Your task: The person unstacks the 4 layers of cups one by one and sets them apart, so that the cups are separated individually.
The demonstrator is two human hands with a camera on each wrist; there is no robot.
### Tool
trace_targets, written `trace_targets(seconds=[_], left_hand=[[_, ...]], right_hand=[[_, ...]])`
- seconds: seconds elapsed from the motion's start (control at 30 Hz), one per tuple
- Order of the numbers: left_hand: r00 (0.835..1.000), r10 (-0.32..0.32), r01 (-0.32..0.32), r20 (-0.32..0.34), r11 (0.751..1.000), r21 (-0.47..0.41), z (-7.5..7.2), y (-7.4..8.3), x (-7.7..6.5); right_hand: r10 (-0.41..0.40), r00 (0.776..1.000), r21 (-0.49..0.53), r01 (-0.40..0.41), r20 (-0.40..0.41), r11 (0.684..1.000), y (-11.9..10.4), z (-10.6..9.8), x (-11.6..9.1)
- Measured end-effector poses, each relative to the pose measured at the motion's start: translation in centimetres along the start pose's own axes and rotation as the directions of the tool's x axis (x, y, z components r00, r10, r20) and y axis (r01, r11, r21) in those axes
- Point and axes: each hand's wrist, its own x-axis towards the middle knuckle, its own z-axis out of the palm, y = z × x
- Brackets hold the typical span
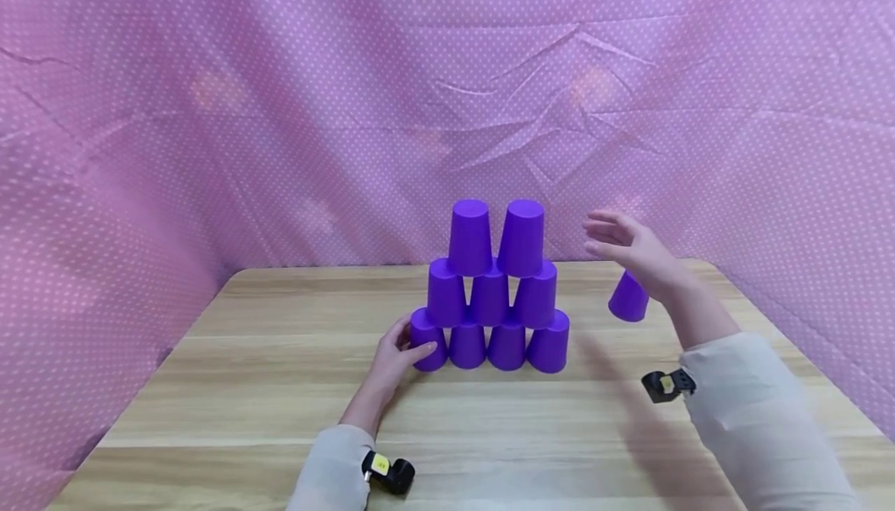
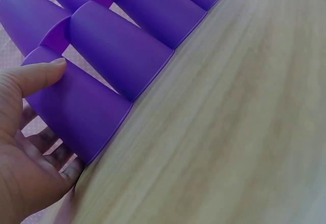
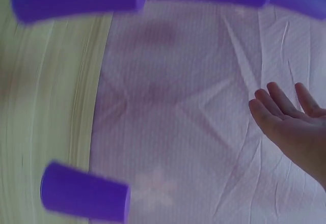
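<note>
Purple cups stand upside down in a stepped stack: several in the bottom row, three in the middle row, and a left top cup beside a right top cup. My left hand holds the bottom-left cup, thumb across its front and fingers round its far side. To the right of the stack, my right hand is raised in the air, fingers extended, touching nothing. Beyond it a single purple cup stands upside down on the table, partly hidden by that hand in the head view.
A light wood-grain table carries the cups. Pink dotted cloth hangs behind it and along both sides. Each forearm has a light sleeve and a black wrist camera, the right one below the raised hand.
</note>
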Motion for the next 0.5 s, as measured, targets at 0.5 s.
trace_targets(seconds=[0.5], left_hand=[[1.000,0.024,-0.024,0.012,1.000,-0.005,0.2,2.1,-1.3]], right_hand=[[0.039,0.995,0.128,-0.050,0.088,0.991,-1.3,5.5,2.2]])
